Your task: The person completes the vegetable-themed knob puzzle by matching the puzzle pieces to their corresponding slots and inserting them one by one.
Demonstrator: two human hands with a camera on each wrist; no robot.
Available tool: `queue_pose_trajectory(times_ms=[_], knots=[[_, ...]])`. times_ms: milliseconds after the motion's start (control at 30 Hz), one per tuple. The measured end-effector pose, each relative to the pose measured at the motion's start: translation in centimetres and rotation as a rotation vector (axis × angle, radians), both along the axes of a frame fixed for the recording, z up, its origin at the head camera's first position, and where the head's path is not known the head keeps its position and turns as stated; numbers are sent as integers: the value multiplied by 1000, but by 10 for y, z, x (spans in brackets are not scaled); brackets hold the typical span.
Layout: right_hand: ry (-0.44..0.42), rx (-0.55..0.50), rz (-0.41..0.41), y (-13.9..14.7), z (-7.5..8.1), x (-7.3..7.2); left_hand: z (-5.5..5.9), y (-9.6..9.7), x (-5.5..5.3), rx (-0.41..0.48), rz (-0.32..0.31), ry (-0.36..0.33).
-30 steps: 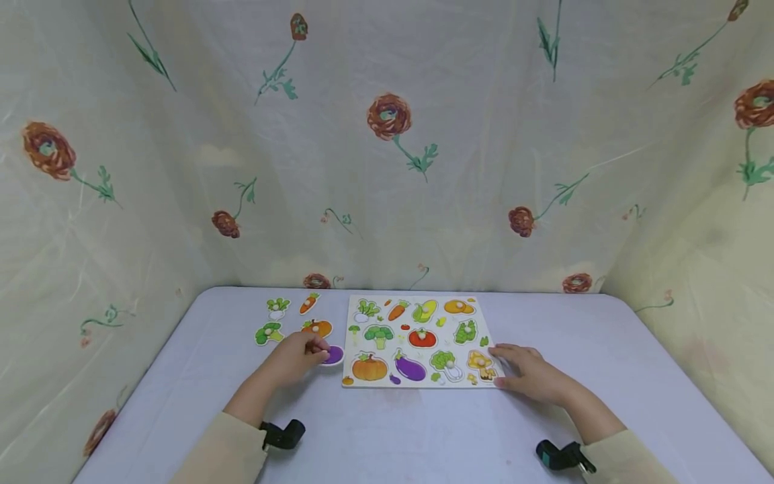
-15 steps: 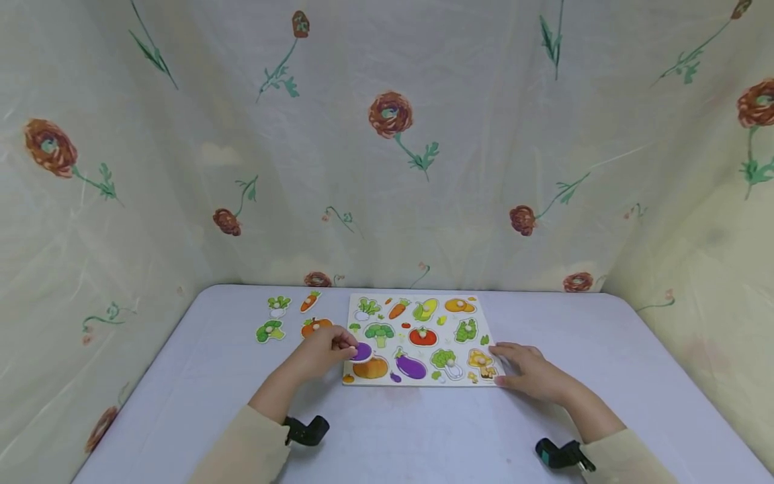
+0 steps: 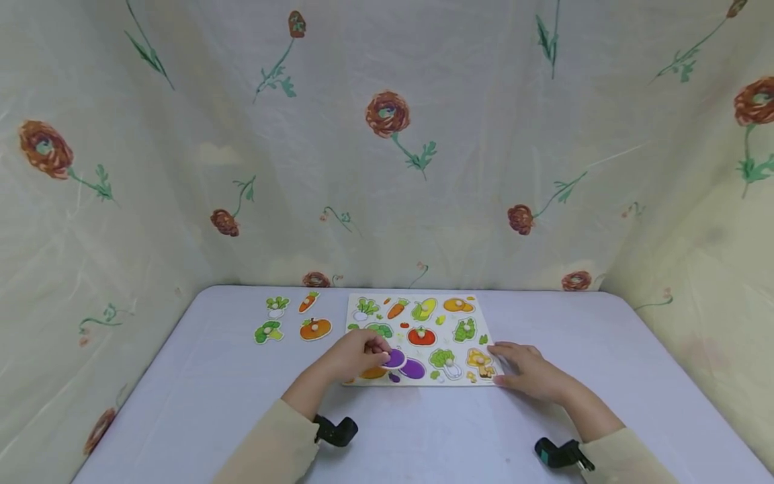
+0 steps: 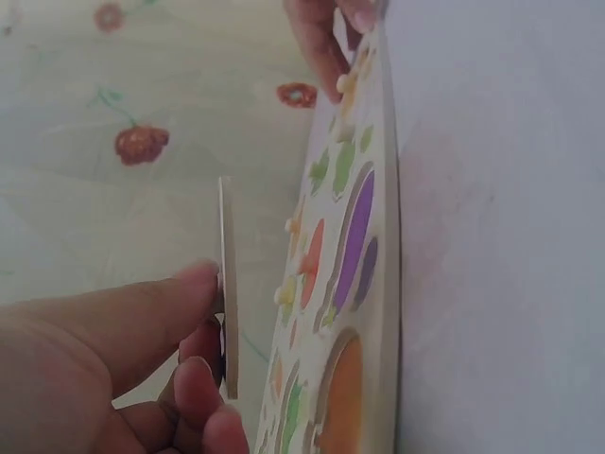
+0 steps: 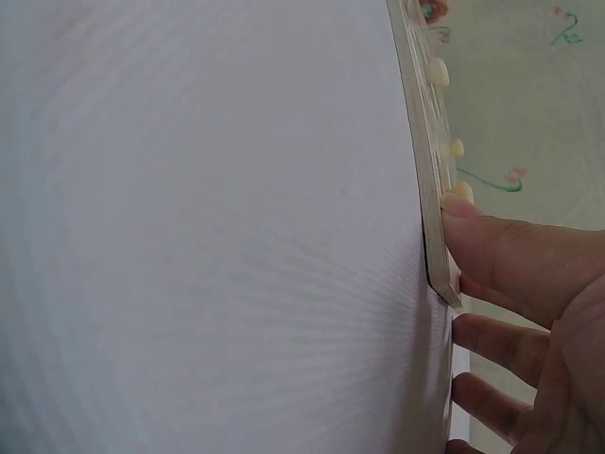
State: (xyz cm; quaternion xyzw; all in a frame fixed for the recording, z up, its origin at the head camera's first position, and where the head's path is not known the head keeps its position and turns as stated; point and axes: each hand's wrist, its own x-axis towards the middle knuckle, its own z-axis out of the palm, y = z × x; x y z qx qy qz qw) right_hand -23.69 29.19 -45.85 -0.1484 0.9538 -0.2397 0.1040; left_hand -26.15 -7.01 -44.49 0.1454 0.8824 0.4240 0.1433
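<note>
My left hand (image 3: pixel 357 353) pinches a purple eggplant puzzle piece (image 3: pixel 395 359) over the lower left part of the vegetable puzzle board (image 3: pixel 445 336). In the left wrist view the eggplant piece (image 4: pixel 228 293) appears edge-on, apart from the board, with the fingers behind it on its knob side. The printed eggplant recess (image 4: pixel 355 236) lies bare beside it. My right hand (image 3: pixel 532 376) rests at the board's near right corner. There, the right wrist view has the thumb (image 5: pixel 501 251) against the board's edge (image 5: pixel 427 189), with the other fingers spread below.
Left of the board lie loose radish (image 3: pixel 277 307), carrot (image 3: pixel 308 302), broccoli (image 3: pixel 269 331) and pumpkin (image 3: pixel 316 329) pieces. Knobbed pieces, such as the tomato (image 3: pixel 417 337) and corn (image 3: pixel 424 309), sit in the board. A flowered curtain (image 3: pixel 459 222) hangs behind the table.
My left hand has carried the eggplant piece rightward from the table beside the board to above the pumpkin and eggplant recesses. The right hand stays at the corner.
</note>
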Motion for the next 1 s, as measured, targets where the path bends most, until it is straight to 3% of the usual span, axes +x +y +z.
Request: queue_pose_trajectory(times_ms=[367,1000], knots=[[9,6,10,0,-1,0,-13,30,-4,-78,-35,10],[1,17,2,-1,0,0,-22,49,1,-138,39,40]])
